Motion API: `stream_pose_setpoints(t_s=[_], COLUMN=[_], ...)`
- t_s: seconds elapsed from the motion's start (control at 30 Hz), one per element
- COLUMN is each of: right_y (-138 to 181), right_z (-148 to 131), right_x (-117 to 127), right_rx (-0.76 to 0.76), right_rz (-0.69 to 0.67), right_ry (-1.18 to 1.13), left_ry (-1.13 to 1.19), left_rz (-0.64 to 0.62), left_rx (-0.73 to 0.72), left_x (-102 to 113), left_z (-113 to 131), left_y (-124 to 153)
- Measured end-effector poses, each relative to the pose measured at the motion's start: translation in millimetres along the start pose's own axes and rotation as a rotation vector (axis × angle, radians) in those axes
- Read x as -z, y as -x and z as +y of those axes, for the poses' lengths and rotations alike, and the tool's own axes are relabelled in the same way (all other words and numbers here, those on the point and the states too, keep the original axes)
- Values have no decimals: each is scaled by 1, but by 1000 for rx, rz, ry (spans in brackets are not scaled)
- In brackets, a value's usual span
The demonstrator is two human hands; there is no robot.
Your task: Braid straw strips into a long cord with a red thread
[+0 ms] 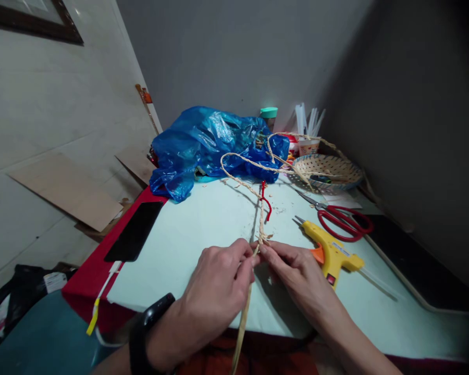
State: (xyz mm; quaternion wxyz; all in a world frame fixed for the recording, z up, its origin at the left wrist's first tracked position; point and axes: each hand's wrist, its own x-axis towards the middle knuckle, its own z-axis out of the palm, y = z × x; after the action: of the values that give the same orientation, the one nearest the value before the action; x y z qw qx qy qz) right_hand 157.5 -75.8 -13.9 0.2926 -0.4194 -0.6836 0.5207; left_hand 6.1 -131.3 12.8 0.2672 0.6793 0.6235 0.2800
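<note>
My left hand and my right hand meet at the table's near edge, both pinched on a tan straw braid. The braided part runs away from my fingers across the pale green table top. A red tie is wound round it farther up. Beyond that the cord loops toward the blue bag. Loose straw strands hang down from my fingers over the table edge. A black band sits on my left wrist.
A yellow glue gun lies just right of my right hand, red-handled scissors behind it. A woven basket, a cup of glue sticks and a blue plastic bag stand at the back. A black phone lies left.
</note>
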Motion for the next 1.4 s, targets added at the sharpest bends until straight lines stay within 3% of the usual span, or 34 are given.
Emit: stream_pose_setpoints(t_s=[0.2,0.33,0.4,0.47,0.5,0.6,0.67,0.8,0.9,1.03,1.2,1.4], right_y=[4,6,7,8,9,10,11,11,9,8,8,16], right_z=[6,5,5,6,6,5,3,1,1,3,5,3], right_x=[0,2,4,5,5,6,7,10,11,11,11,7], right_rx=[-157,-185,-175,-190,-206,-245,-241,-169,-135,-168,-150,-3], right_rz=[-74,-99,-96,-119,-139,-184,-182,-194,-198,-180,-219,-64], right_ry=[-393,-455,-429,-448,-474,-537,-527,-533,-557,-494,-468,49], left_ry=[-221,-330,-224,-72,55,529,760,964,988,1081,1130,1068], left_rz=[76,42,29,159,144,-146,-273,-400,-404,-338,-234,-227], left_rx=[-178,-229,-228,-110,-64,-4,9,113,131,139,311,360], left_x=[-36,-31,-17,-4,-1,-2,-8,-16,-16,-17,-14,-15], left_z=[7,12,11,7,4,-5,-9,-10,-11,-15,-17,-20], left_y=[16,17,9,-2,-8,-24,-30,-34,-35,-38,-38,-32])
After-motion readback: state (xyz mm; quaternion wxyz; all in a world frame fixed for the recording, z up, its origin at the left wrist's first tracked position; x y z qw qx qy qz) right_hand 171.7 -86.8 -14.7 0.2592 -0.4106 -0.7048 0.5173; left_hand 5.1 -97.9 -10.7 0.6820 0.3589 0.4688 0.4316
